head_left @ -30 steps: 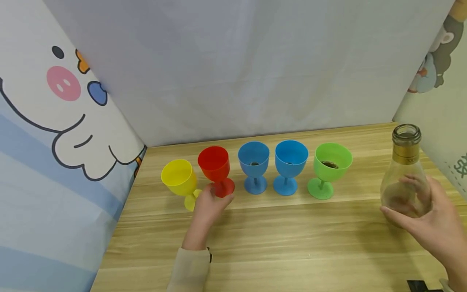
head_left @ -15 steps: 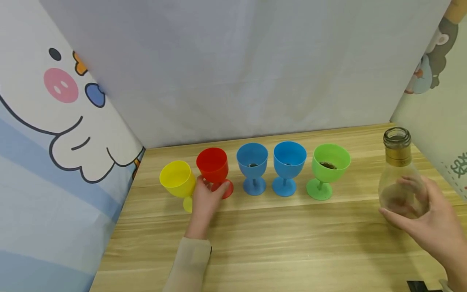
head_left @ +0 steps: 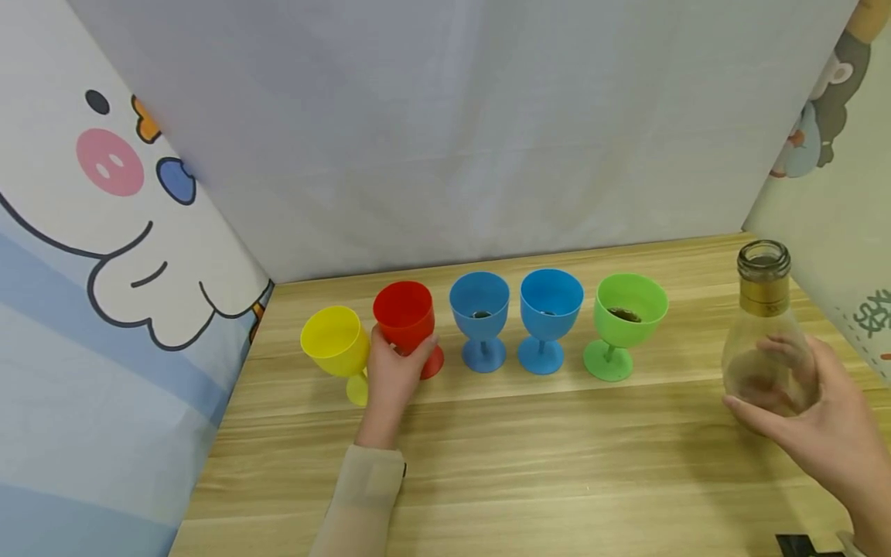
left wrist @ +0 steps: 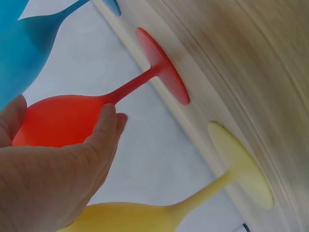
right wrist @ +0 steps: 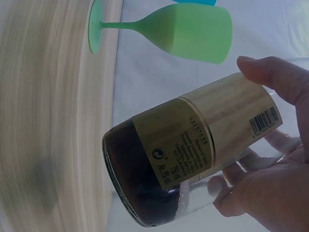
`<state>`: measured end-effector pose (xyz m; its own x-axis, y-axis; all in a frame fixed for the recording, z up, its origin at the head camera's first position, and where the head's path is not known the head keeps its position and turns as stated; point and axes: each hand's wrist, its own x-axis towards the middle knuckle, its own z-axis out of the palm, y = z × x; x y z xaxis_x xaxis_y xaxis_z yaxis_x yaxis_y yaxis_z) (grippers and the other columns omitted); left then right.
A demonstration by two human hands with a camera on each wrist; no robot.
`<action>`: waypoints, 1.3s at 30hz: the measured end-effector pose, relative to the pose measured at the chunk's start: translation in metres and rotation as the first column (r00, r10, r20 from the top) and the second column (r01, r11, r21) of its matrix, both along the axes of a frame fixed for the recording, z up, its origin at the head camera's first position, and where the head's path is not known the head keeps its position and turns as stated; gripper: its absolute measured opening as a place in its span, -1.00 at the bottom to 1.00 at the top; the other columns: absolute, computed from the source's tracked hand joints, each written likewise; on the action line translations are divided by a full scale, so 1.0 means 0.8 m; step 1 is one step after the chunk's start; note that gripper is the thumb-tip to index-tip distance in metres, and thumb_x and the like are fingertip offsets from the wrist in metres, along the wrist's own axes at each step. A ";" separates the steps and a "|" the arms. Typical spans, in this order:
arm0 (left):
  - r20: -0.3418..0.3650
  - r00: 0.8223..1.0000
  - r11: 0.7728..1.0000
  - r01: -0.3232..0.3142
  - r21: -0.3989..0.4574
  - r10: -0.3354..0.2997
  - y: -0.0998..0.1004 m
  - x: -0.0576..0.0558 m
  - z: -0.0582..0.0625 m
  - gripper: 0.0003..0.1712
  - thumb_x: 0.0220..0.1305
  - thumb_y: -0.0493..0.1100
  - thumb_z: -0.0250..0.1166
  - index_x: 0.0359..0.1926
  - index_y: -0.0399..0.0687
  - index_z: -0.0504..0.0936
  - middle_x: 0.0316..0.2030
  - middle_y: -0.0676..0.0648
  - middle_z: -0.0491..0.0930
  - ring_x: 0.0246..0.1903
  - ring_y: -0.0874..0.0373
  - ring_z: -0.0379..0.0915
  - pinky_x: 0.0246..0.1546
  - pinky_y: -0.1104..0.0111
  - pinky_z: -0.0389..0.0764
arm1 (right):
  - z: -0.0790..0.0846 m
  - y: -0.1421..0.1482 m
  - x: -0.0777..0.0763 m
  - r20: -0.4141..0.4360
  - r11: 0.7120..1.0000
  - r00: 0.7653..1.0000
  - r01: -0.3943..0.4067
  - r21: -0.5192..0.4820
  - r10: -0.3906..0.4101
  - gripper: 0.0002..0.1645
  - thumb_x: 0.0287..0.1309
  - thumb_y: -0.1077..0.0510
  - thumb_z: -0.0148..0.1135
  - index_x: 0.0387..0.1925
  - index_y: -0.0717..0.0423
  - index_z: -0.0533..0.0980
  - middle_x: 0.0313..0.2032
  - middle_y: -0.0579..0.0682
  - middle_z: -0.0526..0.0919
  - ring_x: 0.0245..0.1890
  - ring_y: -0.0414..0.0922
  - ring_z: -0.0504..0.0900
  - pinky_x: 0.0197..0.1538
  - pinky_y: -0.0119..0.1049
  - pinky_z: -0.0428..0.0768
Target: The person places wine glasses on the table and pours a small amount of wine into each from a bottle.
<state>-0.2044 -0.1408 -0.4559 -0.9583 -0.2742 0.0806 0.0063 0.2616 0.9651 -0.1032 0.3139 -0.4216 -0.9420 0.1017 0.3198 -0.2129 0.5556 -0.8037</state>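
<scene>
My left hand (head_left: 391, 377) grips the lower bowl of a red plastic goblet (head_left: 404, 305), thumb on one side and fingers on the other. In the left wrist view, the red goblet's base (left wrist: 164, 67) appears to stand on the table. A yellow goblet (head_left: 336, 340) stands just left of this hand, its stem partly hidden. At the right, my right hand (head_left: 828, 418) holds a glass bottle (head_left: 766, 348) tilted above the table. Dark liquid (right wrist: 145, 179) lies in the bottle's lower end, below its paper label (right wrist: 178, 140).
Two blue goblets (head_left: 480, 305) and a green goblet (head_left: 629, 309) continue the row to the right, with dark liquid in them. Behind the wooden table (head_left: 529, 480) hangs a pale cloth (head_left: 473, 139). Cartoon-printed panels (head_left: 83, 309) flank both sides.
The left hand has moved up from beside the red goblet's base and closed on its bowl. The right hand and bottle stay nearly in place, the bottle shifting slightly left.
</scene>
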 end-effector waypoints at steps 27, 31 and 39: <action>-0.038 0.992 0.992 0.122 -0.029 -0.124 -0.003 0.035 0.052 -0.18 0.08 -0.16 0.59 0.32 -0.07 0.38 0.15 -0.04 0.51 0.10 -0.06 0.47 0.00 0.08 0.63 | 0.011 0.000 0.006 0.016 0.991 0.997 0.068 0.115 -0.070 0.17 -0.13 0.39 0.63 0.50 -0.08 0.25 0.17 -0.31 0.37 0.13 -0.45 0.26 0.00 -0.76 0.22; -0.099 0.977 0.982 0.187 -0.038 -0.190 0.002 0.043 0.064 -0.18 0.08 -0.17 0.59 0.32 -0.01 0.38 0.16 0.02 0.50 0.09 0.00 0.47 -0.03 0.13 0.65 | 0.011 -0.001 0.006 0.007 0.993 0.998 0.055 0.101 -0.056 0.19 -0.16 0.43 0.63 0.49 -0.07 0.26 0.16 -0.30 0.38 0.11 -0.45 0.29 -0.03 -0.76 0.28; -0.110 0.938 0.943 0.332 0.001 -0.329 0.018 0.060 0.081 -0.16 0.06 -0.17 0.61 0.33 0.12 0.41 0.16 0.06 0.51 0.09 -0.02 0.46 -0.05 0.08 0.66 | 0.010 -0.002 0.007 -0.004 0.992 0.999 0.054 0.115 -0.054 0.18 -0.16 0.44 0.62 0.49 -0.01 0.24 0.18 -0.24 0.37 0.06 -0.51 0.30 -0.05 -0.77 0.32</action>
<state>-0.1563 -0.1264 -0.3909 -0.9811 0.0540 0.1857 0.1930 0.2087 0.9588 -0.0978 0.3123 -0.4135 -0.9359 0.1148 0.3331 -0.1807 0.6551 -0.7336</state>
